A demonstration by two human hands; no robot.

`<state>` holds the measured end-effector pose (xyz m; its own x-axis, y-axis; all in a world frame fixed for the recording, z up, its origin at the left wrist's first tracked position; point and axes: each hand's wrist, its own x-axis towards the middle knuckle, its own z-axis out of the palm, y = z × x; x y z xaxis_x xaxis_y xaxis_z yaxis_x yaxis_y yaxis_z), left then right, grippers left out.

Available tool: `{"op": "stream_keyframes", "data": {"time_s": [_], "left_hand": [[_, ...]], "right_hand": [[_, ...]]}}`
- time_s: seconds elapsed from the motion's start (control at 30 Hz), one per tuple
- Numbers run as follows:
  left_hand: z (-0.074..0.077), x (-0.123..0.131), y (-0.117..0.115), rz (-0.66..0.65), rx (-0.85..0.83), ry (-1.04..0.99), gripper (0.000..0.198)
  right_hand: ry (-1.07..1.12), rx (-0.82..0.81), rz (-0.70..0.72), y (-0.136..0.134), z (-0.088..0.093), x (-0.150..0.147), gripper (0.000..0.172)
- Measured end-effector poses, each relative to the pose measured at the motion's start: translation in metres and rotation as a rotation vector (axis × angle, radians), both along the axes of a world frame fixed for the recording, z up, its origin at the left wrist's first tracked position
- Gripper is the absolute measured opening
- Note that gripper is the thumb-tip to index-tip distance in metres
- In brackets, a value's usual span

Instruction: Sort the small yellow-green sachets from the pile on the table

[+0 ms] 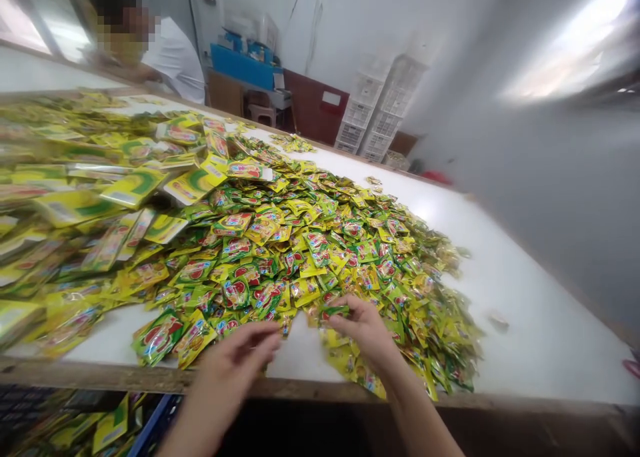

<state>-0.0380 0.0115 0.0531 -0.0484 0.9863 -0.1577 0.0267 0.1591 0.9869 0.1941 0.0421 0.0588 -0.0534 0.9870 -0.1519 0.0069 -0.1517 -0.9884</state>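
Note:
A wide heap of small shiny yellow and green sachets [320, 247] with red fruit pictures covers the white table [530, 323]. At the heap's near edge, my right hand [367, 327] is closed, with a small green sachet [334, 311] pinched between thumb and fingers. My left hand [243, 353] is slightly curled over the table's front edge, thumb and fingers apart, and nothing shows in it. Just left of it lie a green sachet [159, 337] and a yellow sachet [196, 339]. Printed yellow and green boxes [133, 187] are piled on the left, partly blurred.
Below the table's wooden edge [100, 375], a blue-rimmed crate [155, 423] holds more yellow and green packs. Across the table sits a person in a white top [175, 57]. White plastic crates [385, 110] are stacked by the wall, near a blue-topped desk [245, 67].

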Motion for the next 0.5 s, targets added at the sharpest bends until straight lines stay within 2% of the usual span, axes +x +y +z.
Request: {"op": "stream_keyframes", "data": {"time_s": [0.03,0.07,0.17,0.27,0.33,0.4,0.5], "left_hand": [[-0.002,0.021,0.005,-0.117,0.006,-0.072,0.029],[-0.004,0.04,0.009,-0.157,0.015,-0.13,0.031],[-0.011,0.078,0.009,-0.141,-0.008,-0.217,0.023],[-0.017,0.084,-0.003,-0.224,-0.126,-0.255,0.019],[-0.021,0.08,-0.012,-0.296,-0.153,-0.264,0.019],[-0.026,0.078,-0.018,-0.384,-0.143,-0.228,0.021],[-0.033,0.082,-0.011,-0.539,-0.224,-0.084,0.016]], "right_hand": [[0.001,0.033,-0.04,-0.004,-0.001,-0.005,0.019],[-0.025,0.066,-0.073,-0.009,-0.002,-0.009,0.015],[-0.24,0.166,-0.123,-0.025,-0.007,-0.015,0.006],[-0.365,0.19,-0.112,-0.046,-0.016,-0.013,0.007],[-0.232,0.063,-0.062,-0.062,-0.023,-0.007,0.005],[-0.058,-0.086,-0.006,-0.073,-0.028,0.001,0.01],[-0.033,-0.081,-0.081,-0.072,-0.025,0.02,0.015]]}}
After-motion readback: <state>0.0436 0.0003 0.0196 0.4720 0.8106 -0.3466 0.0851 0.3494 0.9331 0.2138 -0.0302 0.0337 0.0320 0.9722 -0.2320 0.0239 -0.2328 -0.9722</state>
